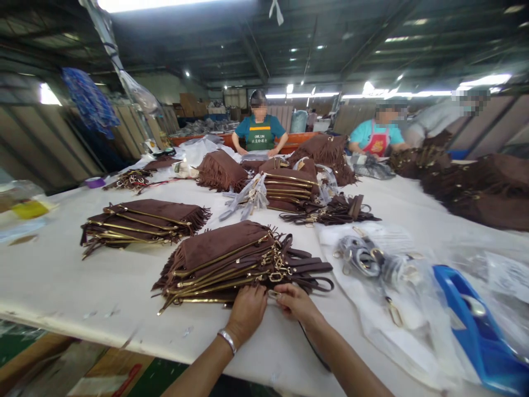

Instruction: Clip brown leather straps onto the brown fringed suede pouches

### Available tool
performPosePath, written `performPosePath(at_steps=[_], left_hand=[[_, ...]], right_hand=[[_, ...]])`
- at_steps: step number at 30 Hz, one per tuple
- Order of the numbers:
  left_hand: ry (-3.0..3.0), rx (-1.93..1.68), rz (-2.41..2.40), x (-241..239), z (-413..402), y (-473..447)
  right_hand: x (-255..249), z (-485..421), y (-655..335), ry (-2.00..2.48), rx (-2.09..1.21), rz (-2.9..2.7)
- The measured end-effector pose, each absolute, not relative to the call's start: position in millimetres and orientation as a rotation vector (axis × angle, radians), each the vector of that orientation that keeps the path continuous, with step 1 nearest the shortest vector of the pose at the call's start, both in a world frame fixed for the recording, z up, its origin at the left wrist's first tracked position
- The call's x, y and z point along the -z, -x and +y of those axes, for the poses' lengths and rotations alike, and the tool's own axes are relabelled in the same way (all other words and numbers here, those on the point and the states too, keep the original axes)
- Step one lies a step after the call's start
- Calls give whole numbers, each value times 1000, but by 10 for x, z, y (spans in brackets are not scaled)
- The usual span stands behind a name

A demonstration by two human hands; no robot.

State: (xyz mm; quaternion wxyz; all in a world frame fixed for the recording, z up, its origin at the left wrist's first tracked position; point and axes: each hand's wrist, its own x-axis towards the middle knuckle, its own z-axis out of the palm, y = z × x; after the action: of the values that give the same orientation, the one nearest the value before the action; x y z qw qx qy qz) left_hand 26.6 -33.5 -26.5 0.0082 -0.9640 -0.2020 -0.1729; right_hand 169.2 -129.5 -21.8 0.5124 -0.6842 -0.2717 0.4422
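A stack of brown fringed pouches [223, 242] with gold zippers lies in front of me, with gold clasps and dark wrist straps [309, 267] bunched at its right end. My left hand [249, 309] is closed at the lower front edge of the stack, its fingertips on the bottom pouch. To its right, my right hand [298, 304] pinches a small gold clasp [273, 294] close to the pouch's corner. A thin dark strap [312, 344] hangs below my right hand toward the table edge. My fingers hide exactly how the clasp and pouch meet.
Another pouch stack [144, 220] lies left, with more pouches [291, 187] and loose dark straps [339, 209] farther back. At right are plastic-wrapped straps with clasps [363, 256] and a blue tape dispenser [475, 325]. Co-workers [259, 132] stand across the white table [103, 281].
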Motion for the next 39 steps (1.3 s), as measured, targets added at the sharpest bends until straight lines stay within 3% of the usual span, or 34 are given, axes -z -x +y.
performPosePath(at_steps=[13, 23, 31, 39], left_hand=[[3041, 555, -632, 187, -340, -291], [3050, 560, -683, 164, -342, -306], [3079, 527, -779, 170, -320, -298], [3100, 510, -826, 189, -318, -302]], right_hand=[[326, -1195, -1485, 1786, -641, -847], [162, -1139, -1413, 2050, -504, -1149], [118, -1088, -1352, 2282, -477, -1061], [145, -1128, -1413, 2156, -517, -1088]])
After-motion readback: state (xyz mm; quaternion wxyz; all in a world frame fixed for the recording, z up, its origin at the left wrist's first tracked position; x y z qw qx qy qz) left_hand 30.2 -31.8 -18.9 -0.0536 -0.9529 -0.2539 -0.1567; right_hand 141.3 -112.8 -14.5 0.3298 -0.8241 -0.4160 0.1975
